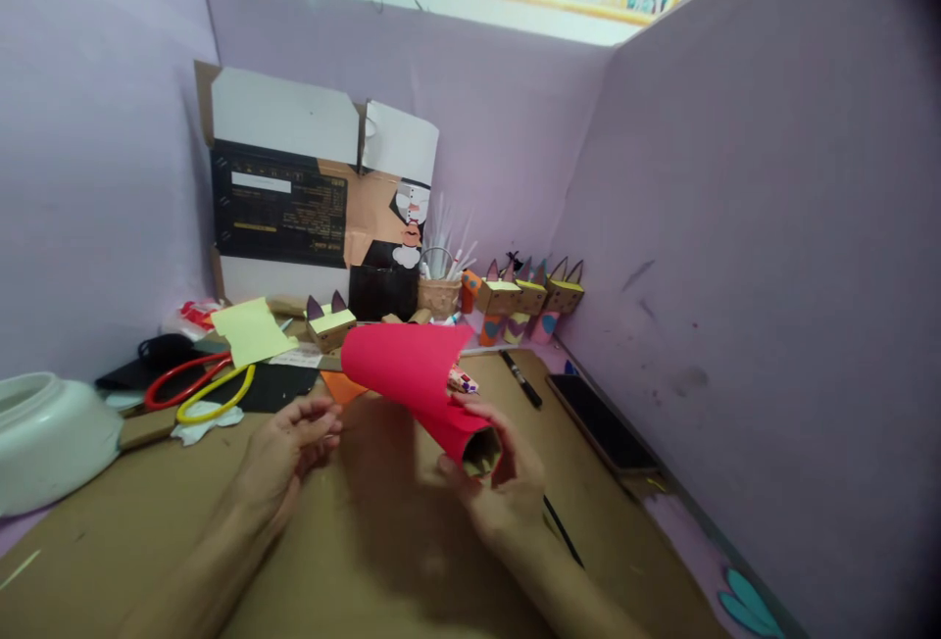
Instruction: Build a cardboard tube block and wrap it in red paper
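My right hand (507,482) is closed around a cardboard tube (481,453) whose open end faces me. A sheet of red paper (404,360) is partly wrapped round the tube, and its loose part flares up and to the left. My left hand (298,438) is just left of the red paper, apart from it, with loosely curled fingers and nothing visible in them. Beneath both hands lies a brown cardboard sheet (309,561). Behind the red paper, a small patterned item (463,381) shows in part, and a piece of orange paper (342,387) lies to the left.
Scissors (195,389) with red and yellow handles lie left, near a white bowl (51,443). A pen (520,379) and a phone (599,423) are at right. Several eared box figures (500,298) stand behind, beside a basket (439,298). A flattened box (283,203) leans at back.
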{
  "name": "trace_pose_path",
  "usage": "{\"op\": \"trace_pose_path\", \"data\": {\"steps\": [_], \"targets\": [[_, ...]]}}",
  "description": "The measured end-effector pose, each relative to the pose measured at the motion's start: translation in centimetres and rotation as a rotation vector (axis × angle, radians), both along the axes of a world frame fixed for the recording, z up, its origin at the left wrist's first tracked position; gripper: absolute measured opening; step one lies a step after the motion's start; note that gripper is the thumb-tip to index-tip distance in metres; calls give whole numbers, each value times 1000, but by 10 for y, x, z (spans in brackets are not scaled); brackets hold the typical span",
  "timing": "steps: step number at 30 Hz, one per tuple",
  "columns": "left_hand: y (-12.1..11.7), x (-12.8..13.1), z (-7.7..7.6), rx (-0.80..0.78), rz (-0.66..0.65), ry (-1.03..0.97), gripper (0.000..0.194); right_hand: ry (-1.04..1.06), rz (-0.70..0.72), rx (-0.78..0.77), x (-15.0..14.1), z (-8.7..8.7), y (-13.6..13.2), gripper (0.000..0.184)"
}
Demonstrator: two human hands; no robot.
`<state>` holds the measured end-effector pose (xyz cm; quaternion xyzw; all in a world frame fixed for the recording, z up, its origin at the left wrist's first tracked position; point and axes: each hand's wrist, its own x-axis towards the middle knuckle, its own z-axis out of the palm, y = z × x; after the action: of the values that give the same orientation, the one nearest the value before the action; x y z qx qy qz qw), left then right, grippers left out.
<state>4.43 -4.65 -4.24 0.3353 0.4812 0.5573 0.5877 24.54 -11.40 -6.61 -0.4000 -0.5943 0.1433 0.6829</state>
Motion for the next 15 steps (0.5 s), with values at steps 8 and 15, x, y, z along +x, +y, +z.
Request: {"op": "trace_pose_path", "data": {"steps": [8, 15], "targets": [[-43, 21, 3, -17, -657, -169, 27, -491, -236, 204, -9, 1, 5, 38], [-56, 28, -1, -28, -516, -348, 50, -772, -160, 237, -24, -4, -4, 50]]}}
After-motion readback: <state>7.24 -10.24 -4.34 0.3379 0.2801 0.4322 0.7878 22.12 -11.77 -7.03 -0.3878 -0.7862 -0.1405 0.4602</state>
